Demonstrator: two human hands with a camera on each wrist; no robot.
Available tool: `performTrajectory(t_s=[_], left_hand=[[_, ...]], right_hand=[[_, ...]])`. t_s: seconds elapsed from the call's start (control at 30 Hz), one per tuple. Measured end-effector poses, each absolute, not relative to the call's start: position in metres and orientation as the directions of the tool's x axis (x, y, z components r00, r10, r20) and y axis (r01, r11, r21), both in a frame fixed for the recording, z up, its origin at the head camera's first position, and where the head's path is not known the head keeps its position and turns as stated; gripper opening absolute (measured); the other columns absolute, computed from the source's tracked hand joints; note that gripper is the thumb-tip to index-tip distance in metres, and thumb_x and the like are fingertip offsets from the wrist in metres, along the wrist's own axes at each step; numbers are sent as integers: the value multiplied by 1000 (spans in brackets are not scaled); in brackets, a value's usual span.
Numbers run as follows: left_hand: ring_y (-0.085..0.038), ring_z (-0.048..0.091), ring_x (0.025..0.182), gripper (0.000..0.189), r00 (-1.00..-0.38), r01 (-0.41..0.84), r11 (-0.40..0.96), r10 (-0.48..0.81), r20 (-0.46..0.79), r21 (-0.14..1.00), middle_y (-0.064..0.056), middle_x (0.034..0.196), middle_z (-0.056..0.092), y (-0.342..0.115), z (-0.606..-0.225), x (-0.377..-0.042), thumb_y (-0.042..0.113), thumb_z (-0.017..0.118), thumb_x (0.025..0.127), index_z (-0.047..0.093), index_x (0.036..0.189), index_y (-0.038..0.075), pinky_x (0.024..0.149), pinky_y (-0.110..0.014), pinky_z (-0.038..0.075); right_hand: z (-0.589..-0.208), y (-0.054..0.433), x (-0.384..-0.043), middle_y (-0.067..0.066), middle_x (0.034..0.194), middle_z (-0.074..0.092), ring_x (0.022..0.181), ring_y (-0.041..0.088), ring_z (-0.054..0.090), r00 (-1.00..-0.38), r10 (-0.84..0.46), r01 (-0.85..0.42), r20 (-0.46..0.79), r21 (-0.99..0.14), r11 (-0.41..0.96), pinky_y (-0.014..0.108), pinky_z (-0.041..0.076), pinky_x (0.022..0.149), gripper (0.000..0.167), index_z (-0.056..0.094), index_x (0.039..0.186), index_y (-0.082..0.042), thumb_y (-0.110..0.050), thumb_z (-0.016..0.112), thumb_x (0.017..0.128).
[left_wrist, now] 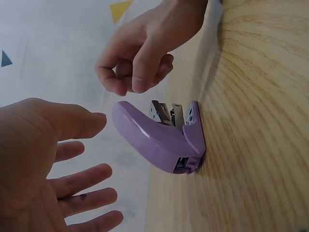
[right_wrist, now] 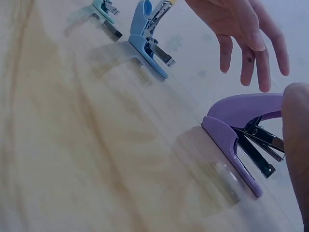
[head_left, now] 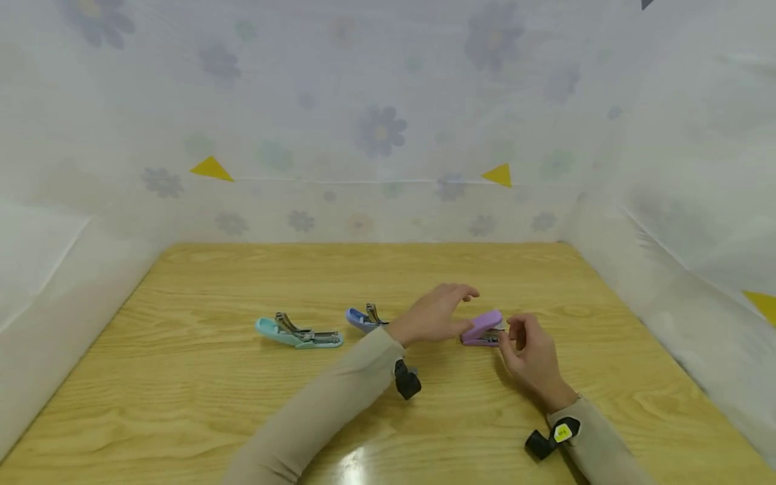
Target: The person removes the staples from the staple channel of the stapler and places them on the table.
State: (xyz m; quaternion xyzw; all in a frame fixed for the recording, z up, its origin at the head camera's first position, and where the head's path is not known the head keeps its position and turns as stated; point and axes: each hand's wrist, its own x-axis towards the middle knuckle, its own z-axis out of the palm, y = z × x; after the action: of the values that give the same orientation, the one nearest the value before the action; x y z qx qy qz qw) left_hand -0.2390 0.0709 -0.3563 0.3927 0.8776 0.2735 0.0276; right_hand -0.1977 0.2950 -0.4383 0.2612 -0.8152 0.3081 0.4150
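Note:
A purple stapler stands on its base between my two hands, its top arm tilted up from the base. Metal parts of it show in its mouth, which points toward my right hand. That hand's fingers are loosely bent beside the mouth, and nothing shows between them in the left wrist view. My left hand is spread at the other side, its thumb apart from the top arm of the purple stapler in the left wrist view.
A blue stapler, folded wide apart, lies behind my left wrist and is partly hidden by it. Farther left is a mint stapler, likewise spread apart with its metal magazine raised. Pale flowered sheeting walls in the wooden table.

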Motion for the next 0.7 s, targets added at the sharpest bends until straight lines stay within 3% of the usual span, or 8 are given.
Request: performTrajectory(t_s=[0.2,0.3,0.4,0.57,0.7], left_hand=[[-16,53,121,49,-624,738,503,762,171,451,-5,133,56,92,-364,-244,33,58,96,45,142,18,94,-28,47],[-13,56,113,46,-590,776,491,788,178,396,-3,128,58,103,-366,-245,28,60,95,49,140,22,88,-24,48],[-11,58,104,39,-568,804,488,799,198,339,0,122,61,109,-367,-243,21,59,96,56,135,25,83,-21,49],[-10,60,101,33,-557,821,481,795,241,308,2,116,64,113,-368,-239,13,57,96,62,128,22,84,-20,49],[-11,60,103,35,-560,815,472,791,246,336,1,117,65,114,-370,-240,9,61,94,62,127,20,88,-20,48]], right_hand=[[-442,300,-198,7,78,54,62,3,39,-643,-178,-597,745,-342,725,18,33,54,29,55,100,8,3,58,71],[-442,301,-198,10,87,55,66,3,41,-729,-171,-553,663,-423,718,20,35,57,35,52,105,9,7,53,70],[-444,303,-197,9,86,52,68,3,40,-784,-183,-520,593,-467,715,23,36,58,36,50,106,8,8,54,70],[-447,304,-199,2,78,47,69,5,39,-777,-242,-536,581,-410,738,25,34,59,27,55,100,2,6,61,74],[-446,303,-200,3,78,47,70,8,38,-764,-269,-554,586,-382,740,25,33,60,21,60,95,-1,8,63,77]])
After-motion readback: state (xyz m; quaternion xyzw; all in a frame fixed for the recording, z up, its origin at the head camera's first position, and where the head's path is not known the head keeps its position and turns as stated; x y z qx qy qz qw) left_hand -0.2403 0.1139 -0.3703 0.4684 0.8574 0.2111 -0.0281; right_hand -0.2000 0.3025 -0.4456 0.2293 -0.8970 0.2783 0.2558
